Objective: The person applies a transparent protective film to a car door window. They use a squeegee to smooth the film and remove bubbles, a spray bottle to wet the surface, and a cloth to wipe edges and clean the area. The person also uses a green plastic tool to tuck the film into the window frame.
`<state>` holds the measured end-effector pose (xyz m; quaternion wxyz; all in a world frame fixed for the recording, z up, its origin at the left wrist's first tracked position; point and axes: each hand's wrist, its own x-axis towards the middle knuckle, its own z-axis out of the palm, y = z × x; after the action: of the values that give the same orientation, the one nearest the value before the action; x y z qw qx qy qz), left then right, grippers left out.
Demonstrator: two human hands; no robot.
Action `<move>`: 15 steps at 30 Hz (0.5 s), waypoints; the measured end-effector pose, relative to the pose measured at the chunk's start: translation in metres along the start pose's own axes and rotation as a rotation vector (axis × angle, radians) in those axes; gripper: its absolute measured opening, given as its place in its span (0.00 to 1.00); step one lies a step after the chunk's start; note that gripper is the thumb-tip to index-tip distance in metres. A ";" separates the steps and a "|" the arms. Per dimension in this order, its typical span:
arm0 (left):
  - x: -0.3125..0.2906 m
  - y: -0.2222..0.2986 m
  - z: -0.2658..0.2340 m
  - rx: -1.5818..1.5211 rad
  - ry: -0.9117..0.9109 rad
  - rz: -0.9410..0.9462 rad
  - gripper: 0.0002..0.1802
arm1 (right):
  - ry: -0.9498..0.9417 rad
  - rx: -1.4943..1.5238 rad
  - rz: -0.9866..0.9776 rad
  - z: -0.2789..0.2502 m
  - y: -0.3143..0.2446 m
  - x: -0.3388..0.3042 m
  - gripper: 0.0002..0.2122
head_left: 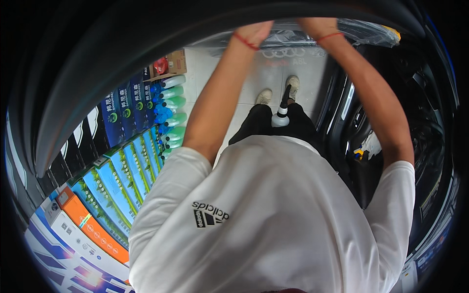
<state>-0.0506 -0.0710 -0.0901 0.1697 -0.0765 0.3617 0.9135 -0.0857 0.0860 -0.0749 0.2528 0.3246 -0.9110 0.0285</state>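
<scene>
Plastic film (286, 38) near both hands (256, 32) (318, 28), fingertips hidden

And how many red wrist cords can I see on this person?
2: the left cord on the left wrist, the right cord on the right wrist.
</scene>
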 end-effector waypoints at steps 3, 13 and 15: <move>-0.054 0.058 -0.056 0.100 0.158 0.085 0.17 | -0.021 0.221 0.010 0.005 -0.080 0.037 0.08; -0.223 0.170 -0.095 0.529 0.478 0.306 0.18 | 0.137 0.659 0.015 -0.009 -0.253 0.099 0.15; -0.249 0.142 -0.078 0.566 0.447 0.335 0.18 | -0.004 0.746 -0.010 -0.035 -0.235 0.074 0.16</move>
<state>0.1305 -0.2842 0.0089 -0.0502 -0.1636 0.6346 0.7536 0.0232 -0.1338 -0.0353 0.1152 0.3989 -0.8368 0.3568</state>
